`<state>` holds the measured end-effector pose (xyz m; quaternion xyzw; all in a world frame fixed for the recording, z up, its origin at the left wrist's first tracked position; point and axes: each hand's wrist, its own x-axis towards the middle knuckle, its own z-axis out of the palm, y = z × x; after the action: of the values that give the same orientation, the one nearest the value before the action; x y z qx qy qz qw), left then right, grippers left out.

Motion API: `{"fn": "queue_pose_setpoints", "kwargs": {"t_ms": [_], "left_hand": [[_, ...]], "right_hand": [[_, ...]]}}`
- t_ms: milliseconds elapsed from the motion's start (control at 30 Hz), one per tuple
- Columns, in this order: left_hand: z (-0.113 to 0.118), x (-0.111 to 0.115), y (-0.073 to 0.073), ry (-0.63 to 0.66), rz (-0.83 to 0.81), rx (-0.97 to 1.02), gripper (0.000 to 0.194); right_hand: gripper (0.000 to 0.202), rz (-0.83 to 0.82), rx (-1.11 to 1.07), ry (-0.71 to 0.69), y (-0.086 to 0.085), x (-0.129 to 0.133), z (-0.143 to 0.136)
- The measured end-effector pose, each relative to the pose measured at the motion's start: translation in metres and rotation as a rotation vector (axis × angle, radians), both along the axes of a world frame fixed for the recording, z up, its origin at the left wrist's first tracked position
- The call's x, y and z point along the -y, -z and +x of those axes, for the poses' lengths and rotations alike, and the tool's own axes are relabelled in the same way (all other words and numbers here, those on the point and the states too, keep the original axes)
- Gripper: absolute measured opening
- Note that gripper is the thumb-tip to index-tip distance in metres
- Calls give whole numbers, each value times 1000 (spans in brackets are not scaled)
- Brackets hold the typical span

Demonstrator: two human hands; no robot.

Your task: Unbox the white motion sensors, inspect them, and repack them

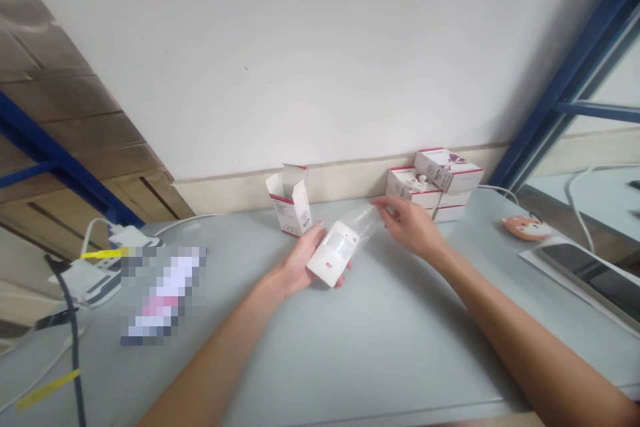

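A white device [334, 255] with a pale window and a small red mark lies tilted in my left hand [300, 260], whose fingers wrap round it from below. From its upper end a clear plastic bag [367, 221] stretches up to the right. My right hand [407, 223] pinches the far end of that bag between thumb and fingers. Just behind my left hand stands a white and red carton [291, 208] with its top flaps open. Whether the device is inside the bag or partly out of it is hard to tell.
Several white and red boxes [447, 170] are stacked by the wall at the back right. An orange item [527, 227] and a dark phone-like device [590, 273] lie right. Power strips [97, 273], cables and a blurred-out item [165, 297] are left on the grey table [350, 360].
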<state>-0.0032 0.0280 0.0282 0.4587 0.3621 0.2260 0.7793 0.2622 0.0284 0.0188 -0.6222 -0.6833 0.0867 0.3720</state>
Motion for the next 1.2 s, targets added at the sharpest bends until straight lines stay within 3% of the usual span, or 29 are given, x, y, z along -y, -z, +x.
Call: {"fn": "queue_pose_setpoints", "kwargs": {"t_ms": [100,200,267,333,400,467,567,667,767,900,1000,1133,1200], "left_hand": [[1,0,2,-31,43,-68,76],[2,0,1,-114,90,-112,70],[4,1,0,-175,119,-92,66],[7,2,2,-215,144,-55,65],[10,4,6,-247,186,-27,63],[13,4,11,-293,293,-24,58],[14,-1,18,-323,561,-55,49],[11,-10,24,-259,746,-55,47],[8,-16,29,-230,775,-45,50],[6,-15,29,-267,776,-26,58],[4,-15,26,-239,830,-67,47],[-2,-17,23,-137,858,-189,37],[-5,-16,22,-86,874,-241,35]], "right_hand": [[32,2,-239,-105,-1,1,-8],[61,-17,-622,-119,0,4,-22],[77,-105,-812,-81,2,7,-32],[72,-291,-900,-181,4,11,-41],[59,-442,-878,-401,7,15,-47],[51,-426,-784,-521,8,18,-51],[42,-243,-648,-446,9,17,-51],[38,-104,-563,-378,7,14,-47],[36,-65,-487,-376,7,12,-43],[33,-151,-316,-487,12,9,-35],[31,-200,-209,-530,16,8,-30],[47,-162,-264,-519,15,10,-29],[43,-158,-277,-520,13,12,-30]]}}
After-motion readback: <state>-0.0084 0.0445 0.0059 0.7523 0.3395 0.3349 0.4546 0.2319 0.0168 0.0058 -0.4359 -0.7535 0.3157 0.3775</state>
